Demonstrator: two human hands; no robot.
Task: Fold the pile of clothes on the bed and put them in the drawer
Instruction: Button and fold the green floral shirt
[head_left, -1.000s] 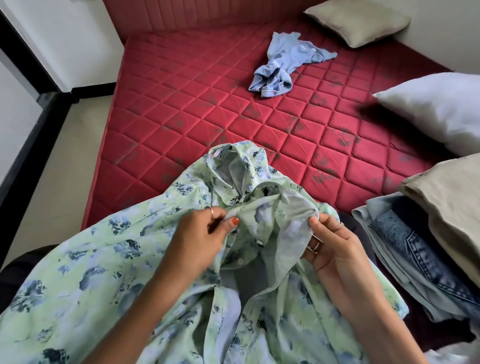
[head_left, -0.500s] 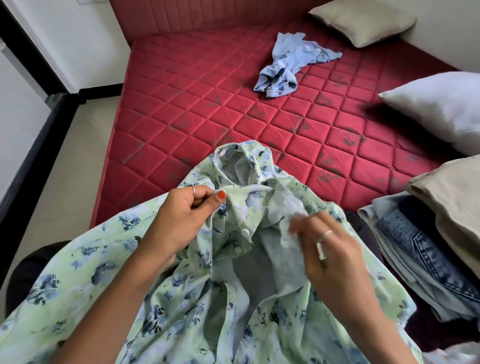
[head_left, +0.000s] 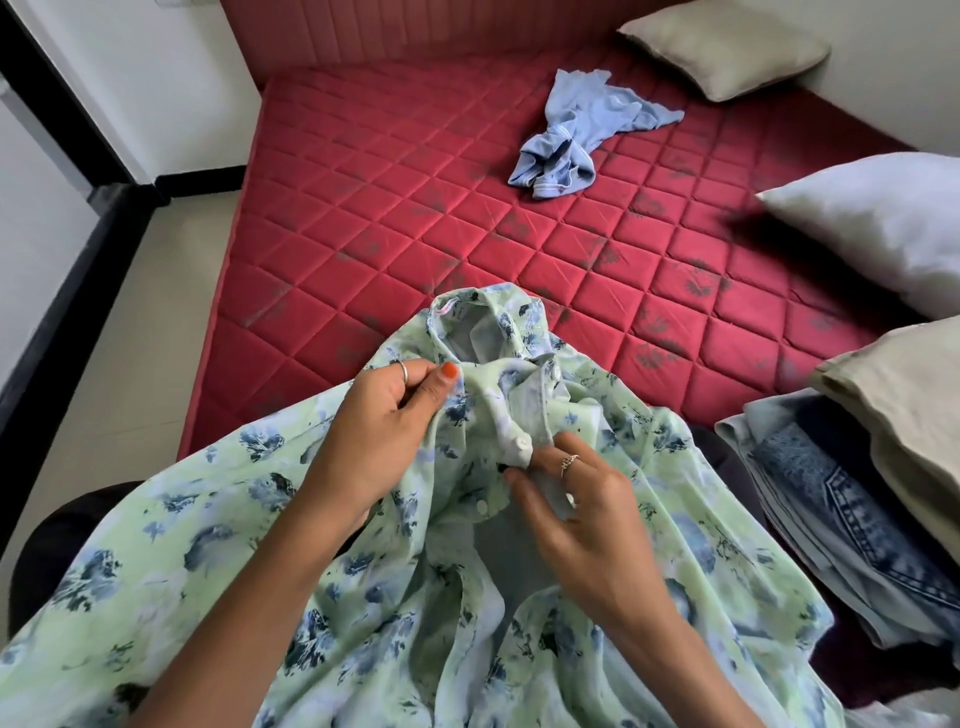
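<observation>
A pale green shirt with blue flower print (head_left: 218, 561) lies spread over my lap and the near edge of the red quilted mattress (head_left: 363, 218), collar pointing away from me. My left hand (head_left: 384, 431) pinches the left front edge just below the collar. My right hand (head_left: 576, 499) pinches the button placket beside a white button. A crumpled light blue garment (head_left: 576, 140) lies alone further up the mattress. Folded denim clothes (head_left: 852, 509) are stacked at the right.
A beige folded cloth or cushion (head_left: 904, 410) rests on the denim stack. A white pillow (head_left: 878, 223) lies at the right, a beige pillow (head_left: 727, 47) at the far corner. Bare floor (head_left: 135, 332) runs along the mattress's left side.
My right hand has slid down the shirt front from the collar area to the button placket. My left hand keeps its pinch near the collar.
</observation>
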